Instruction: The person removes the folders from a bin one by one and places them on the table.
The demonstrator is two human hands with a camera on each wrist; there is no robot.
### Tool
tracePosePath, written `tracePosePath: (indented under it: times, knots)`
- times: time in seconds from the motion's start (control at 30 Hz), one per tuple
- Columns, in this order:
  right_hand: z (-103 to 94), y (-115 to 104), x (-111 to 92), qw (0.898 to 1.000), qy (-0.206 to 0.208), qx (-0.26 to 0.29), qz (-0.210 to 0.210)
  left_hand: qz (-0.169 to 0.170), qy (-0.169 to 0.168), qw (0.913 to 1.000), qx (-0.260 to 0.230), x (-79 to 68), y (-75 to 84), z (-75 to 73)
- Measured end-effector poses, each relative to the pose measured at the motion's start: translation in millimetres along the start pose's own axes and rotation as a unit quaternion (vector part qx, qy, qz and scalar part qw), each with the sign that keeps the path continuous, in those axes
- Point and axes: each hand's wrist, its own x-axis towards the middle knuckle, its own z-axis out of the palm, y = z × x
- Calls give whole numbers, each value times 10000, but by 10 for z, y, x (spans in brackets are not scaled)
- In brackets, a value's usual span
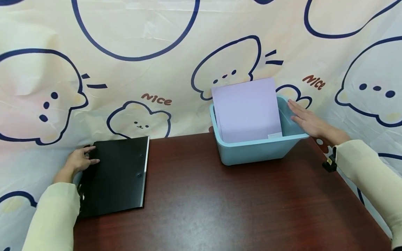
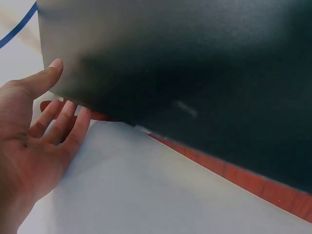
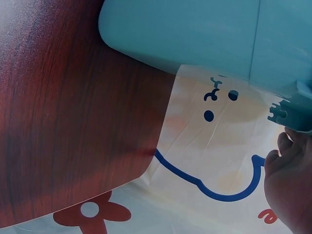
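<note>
In the head view a flat black folder (image 1: pixel 117 174) with a pale right edge lies at the left of the table. My left hand (image 1: pixel 78 160) is at its far left corner; the left wrist view shows the thumb (image 2: pixel 51 73) over the black face and fingertips at the lower edge, partly hidden behind it. A light blue plastic bin (image 1: pixel 251 153) stands at the far right. One or more pale purple folders (image 1: pixel 246 111) lean upright in it, with a small white label low down. My right hand (image 1: pixel 304 120) touches the bin's right rim with straight fingers.
The dark red wooden table (image 1: pixel 201 195) reaches toward me between the folder and the bin. Behind and beside it hangs a cream cloth (image 1: pixel 176 80) with blue cartoon outlines. The bin stands close to the table's back right corner, and the black folder along its left edge.
</note>
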Motion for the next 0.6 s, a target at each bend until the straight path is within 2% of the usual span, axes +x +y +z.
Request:
tracePosePath:
  times: [0.23, 0.33, 0.6]
  knots:
    - [-19, 0, 15, 10000, 44, 5, -15, 106, 136, 9998, 34, -8, 15, 8]
    - [-23, -3, 7, 10000, 5, -30, 1, 153, 158, 9997, 85, -11, 62, 7]
    - [-10, -4, -1, 10000, -51, 0, -32, 530, 411, 9970, 383, -8, 211, 35]
